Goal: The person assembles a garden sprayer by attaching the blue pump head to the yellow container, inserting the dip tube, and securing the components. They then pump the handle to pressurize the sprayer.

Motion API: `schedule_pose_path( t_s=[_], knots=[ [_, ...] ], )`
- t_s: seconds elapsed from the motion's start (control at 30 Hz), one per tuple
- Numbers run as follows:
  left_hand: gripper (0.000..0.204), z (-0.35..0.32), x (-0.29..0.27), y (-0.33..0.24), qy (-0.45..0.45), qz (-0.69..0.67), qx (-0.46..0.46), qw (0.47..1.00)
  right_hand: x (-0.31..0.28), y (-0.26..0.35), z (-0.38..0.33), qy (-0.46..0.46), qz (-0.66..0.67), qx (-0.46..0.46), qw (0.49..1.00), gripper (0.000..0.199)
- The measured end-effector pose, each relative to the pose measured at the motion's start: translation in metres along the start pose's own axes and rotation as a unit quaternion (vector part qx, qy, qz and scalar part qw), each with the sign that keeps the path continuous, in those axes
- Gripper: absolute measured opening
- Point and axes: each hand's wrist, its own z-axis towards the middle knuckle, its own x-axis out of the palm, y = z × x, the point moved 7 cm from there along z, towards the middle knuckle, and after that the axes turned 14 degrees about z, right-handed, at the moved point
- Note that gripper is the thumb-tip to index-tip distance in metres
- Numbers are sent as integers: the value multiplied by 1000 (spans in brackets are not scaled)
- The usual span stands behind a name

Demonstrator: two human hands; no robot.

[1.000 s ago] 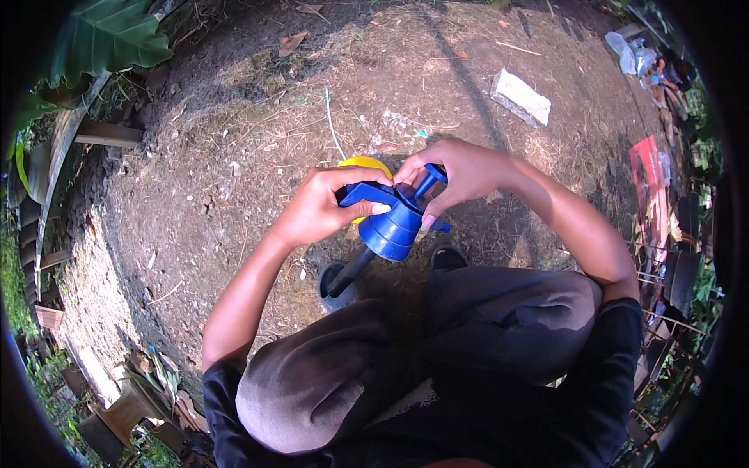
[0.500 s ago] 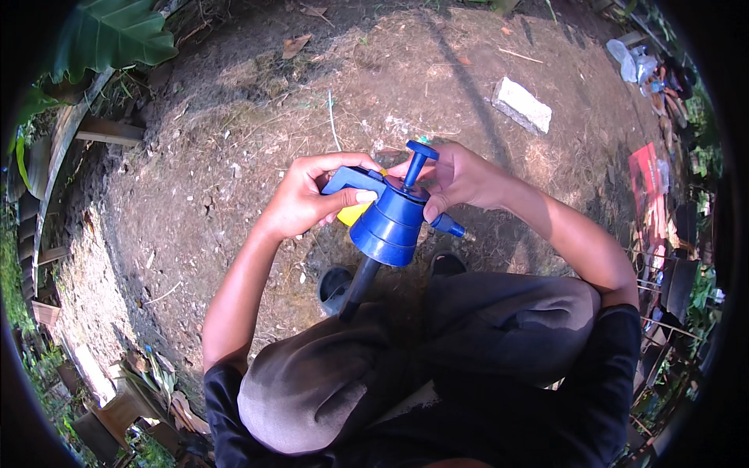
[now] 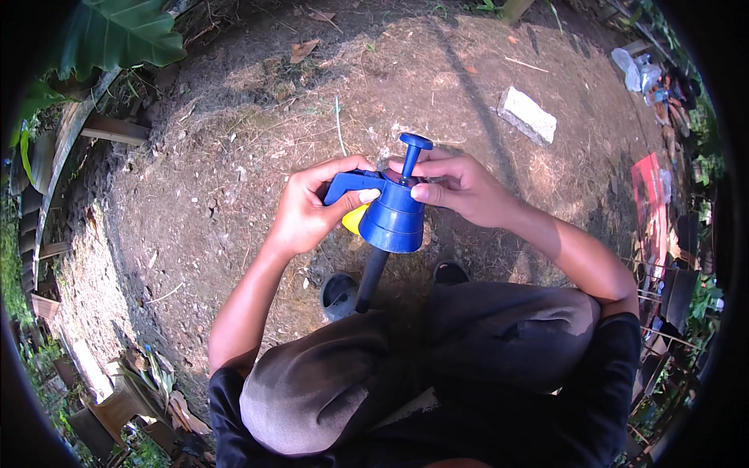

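Between my hands, above my knees, is a blue pump sprayer head (image 3: 392,224) with a round-topped plunger standing up. From its underside a black tube (image 3: 373,279) slants down toward my left knee. My left hand (image 3: 303,209) is closed on the blue side handle, thumb pressed on its joint with the cone-shaped body. A yellow piece (image 3: 353,219) shows under that handle. On the other side, my right hand (image 3: 466,187) pinches the top of the sprayer head at the plunger's base, thumb in front and fingers behind. The nozzle is hidden.
Bare soil with dry twigs surrounds me. A pale block (image 3: 527,115) lies ahead to the right, and a red sheet (image 3: 647,191) farther right. Clear plastic bags (image 3: 636,70) lie at the far right. Boards (image 3: 115,130) and a large leaf (image 3: 125,35) edge the left side.
The sprayer head has turned and become more upright, so the nozzle seen on its right is now out of sight. My right hand's grip has shifted around the top.
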Motion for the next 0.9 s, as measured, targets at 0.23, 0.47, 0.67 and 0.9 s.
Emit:
schedule_pose_path(
  t_s=[0.23, 0.47, 0.67, 0.9],
  knots=[
    [34, -1, -4, -25, 6, 30, 73, 997, 9, 11, 2, 61, 193, -11, 979, 48],
    [32, -3, 7, -34, -64, 175, 158, 970, 8, -25, -1, -52, 165, 60, 983, 54],
    [35, -4, 0, -37, -37, 134, 169, 976, 4, -9, 1, 45, 118, 28, 992, 56],
    [35, -9, 4, -40, -54, 199, 169, 964, 9, -11, -2, -24, 78, 42, 996, 61]
  ],
)
